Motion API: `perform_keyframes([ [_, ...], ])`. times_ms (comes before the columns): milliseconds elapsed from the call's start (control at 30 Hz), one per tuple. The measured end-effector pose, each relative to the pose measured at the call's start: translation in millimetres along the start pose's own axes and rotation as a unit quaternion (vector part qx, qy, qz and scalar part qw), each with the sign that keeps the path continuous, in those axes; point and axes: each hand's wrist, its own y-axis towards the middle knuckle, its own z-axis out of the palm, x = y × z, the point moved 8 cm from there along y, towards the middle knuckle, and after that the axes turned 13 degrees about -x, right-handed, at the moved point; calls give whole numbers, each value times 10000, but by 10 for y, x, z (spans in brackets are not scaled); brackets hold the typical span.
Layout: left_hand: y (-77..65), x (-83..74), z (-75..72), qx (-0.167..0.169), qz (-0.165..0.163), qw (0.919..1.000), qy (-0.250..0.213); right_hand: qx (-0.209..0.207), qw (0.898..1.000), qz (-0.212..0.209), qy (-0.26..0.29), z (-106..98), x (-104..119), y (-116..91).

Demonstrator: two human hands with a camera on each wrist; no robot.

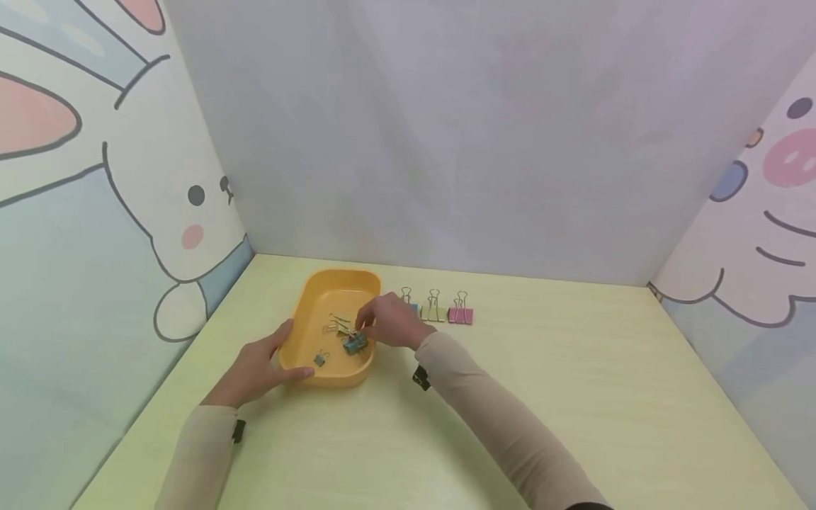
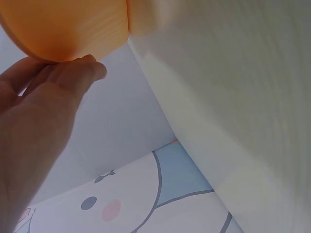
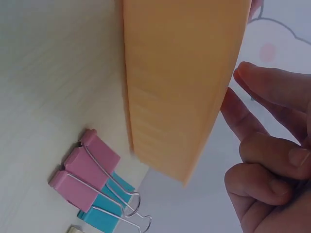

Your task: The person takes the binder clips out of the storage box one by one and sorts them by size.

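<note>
Gripping the orange round-cornered plastic tray with left hand, probably for steadiness. Reaching inside tray with right hand at small teal metal binder clips; cannot tell whether pinching any.

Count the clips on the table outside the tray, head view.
3 in sight, right of the tray: a blue clip, partly behind the right hand; a yellow clip beside it; a pink clip farthest right. The hand may hide more.
</note>
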Motion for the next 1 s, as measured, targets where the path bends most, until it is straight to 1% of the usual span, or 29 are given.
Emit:
perform_keyframes([
  [100,-9,7,10,36,-47,10000,6,199,9964,-184,-798,88,88,-13],
  [167,-20,12,13,46,-59,10000,12,261,9913,-208,-1275,143,129,-22],
  [233,-31,14,6,24,-47,10000,1,270,9838,-267,-1754,189,169,-26],
  [300,-40,12,-3,-9,-17,10000,-11,269,9768,-318,-2099,230,209,-27],
  [433,-51,8,-14,-26,6,10000,6,374,9664,-272,-2527,311,237,-34],
  [533,-53,10,-12,1,-5,10000,47,392,9650,-224,-2582,348,240,-37],
  [600,-51,8,-16,-1,17,10000,49,316,9647,-321,-2595,354,256,-29],
  [700,-39,-3,-29,-32,80,10000,3,139,9699,-301,-2413,327,257,4],
  [867,-4,-21,-41,-46,109,9999,-36,-87,9832,-107,-1819,254,216,62],
  [1000,10,-8,-22,49,2,10000,1,-311,9918,-259,-1210,168,211,51],
])
